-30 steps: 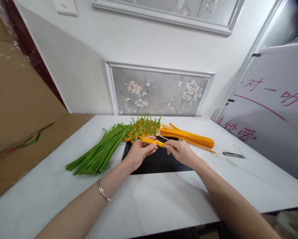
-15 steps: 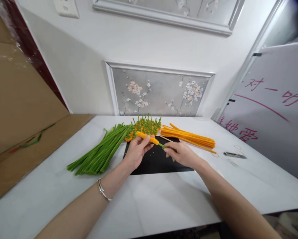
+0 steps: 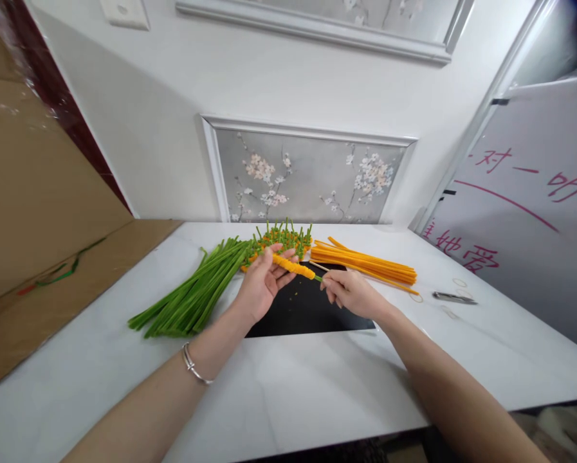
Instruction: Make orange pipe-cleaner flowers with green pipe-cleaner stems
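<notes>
An orange fuzzy coiled piece with a green stem slants over the black mat. At its green end, my right hand is closed in a pinch on the stem. My left hand has its fingers spread, palm up, with the orange coil resting across them. Behind the hands lies a pile of orange pieces with upright green stems. Long green fuzzy sticks lie to the left, and a bundle of orange fuzzy sticks lies to the right.
A metal tool and thin rings are on the white table at the right. A thin pale stick touches the mat's far edge. Cardboard stands at the left; a board with red writing is at the right.
My left hand has loosened from its pinch and its fingers have spread under the orange coil. The coil and my right hand have shifted slightly right.
</notes>
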`<action>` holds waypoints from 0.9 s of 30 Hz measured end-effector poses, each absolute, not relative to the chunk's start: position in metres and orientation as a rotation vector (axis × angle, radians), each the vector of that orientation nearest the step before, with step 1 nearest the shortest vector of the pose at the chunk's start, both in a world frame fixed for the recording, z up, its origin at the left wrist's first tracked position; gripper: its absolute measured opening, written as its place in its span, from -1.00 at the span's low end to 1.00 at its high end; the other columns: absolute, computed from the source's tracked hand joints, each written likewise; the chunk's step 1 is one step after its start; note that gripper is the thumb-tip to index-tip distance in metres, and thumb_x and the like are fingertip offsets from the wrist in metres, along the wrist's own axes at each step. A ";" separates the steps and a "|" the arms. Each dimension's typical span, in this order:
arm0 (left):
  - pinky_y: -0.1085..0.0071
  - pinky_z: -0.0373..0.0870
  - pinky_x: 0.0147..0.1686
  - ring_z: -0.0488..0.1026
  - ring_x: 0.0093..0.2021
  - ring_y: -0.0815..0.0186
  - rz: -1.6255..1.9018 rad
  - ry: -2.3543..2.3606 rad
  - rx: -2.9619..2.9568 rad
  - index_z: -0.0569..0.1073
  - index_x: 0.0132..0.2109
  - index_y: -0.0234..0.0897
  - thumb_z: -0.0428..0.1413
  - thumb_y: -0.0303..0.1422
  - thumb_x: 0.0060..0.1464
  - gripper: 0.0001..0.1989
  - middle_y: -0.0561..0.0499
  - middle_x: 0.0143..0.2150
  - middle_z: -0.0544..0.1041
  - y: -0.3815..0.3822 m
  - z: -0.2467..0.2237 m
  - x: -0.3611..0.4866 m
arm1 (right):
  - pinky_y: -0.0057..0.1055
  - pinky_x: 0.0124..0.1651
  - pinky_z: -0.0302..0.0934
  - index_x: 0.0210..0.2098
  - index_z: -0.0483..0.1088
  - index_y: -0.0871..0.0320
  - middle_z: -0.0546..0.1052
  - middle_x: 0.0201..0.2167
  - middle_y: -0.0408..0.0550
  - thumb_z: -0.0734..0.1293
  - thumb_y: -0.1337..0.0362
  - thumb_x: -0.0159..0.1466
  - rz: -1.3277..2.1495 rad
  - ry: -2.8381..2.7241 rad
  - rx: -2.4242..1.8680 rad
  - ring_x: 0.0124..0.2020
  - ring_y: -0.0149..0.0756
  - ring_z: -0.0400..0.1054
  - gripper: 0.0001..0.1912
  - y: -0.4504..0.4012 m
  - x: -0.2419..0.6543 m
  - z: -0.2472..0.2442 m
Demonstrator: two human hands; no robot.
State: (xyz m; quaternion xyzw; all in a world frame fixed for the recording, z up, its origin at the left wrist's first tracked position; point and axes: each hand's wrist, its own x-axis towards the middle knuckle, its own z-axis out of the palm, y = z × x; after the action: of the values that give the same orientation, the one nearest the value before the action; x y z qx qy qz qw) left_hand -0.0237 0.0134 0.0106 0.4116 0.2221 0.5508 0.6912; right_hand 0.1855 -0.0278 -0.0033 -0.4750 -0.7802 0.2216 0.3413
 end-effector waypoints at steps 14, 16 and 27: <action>0.31 0.50 -0.18 0.54 -0.13 0.25 1.247 0.489 0.832 0.44 -0.13 -0.24 0.00 -0.27 0.23 -0.81 -0.07 -0.14 0.58 0.012 0.013 -0.020 | -0.55 -0.57 0.08 -0.41 0.31 0.16 0.37 -0.65 -0.22 0.13 0.21 0.32 0.772 -1.940 -1.169 -0.69 -0.51 0.18 -0.76 -0.028 0.182 -0.006; 0.31 0.51 -0.19 0.54 -0.14 0.26 1.259 0.479 0.824 0.45 -0.14 -0.24 0.02 -0.26 0.21 -0.81 -0.06 -0.13 0.58 0.013 0.014 -0.022 | -0.54 -0.61 0.03 -0.42 0.29 0.17 0.34 -0.67 -0.24 0.15 0.17 0.31 0.886 -1.883 -1.121 -0.72 -0.52 0.14 -0.74 -0.028 0.183 -0.005; 0.37 0.50 -0.21 0.56 -0.20 0.30 1.299 0.577 0.744 0.47 -0.25 -0.31 0.09 -0.38 0.16 -0.91 -0.05 -0.25 0.60 0.013 0.012 -0.021 | -0.53 -0.58 0.00 -0.42 0.31 0.19 0.32 -0.67 -0.23 0.21 0.08 0.26 1.010 -1.887 -1.091 -0.68 -0.51 0.12 -0.71 -0.031 0.180 0.002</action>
State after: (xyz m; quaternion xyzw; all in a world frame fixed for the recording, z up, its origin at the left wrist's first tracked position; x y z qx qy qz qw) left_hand -0.0209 0.0127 0.0117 0.3334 0.2586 0.5821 0.6950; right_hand 0.1801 -0.0313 0.0015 -0.4235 -0.7325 0.3919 0.3612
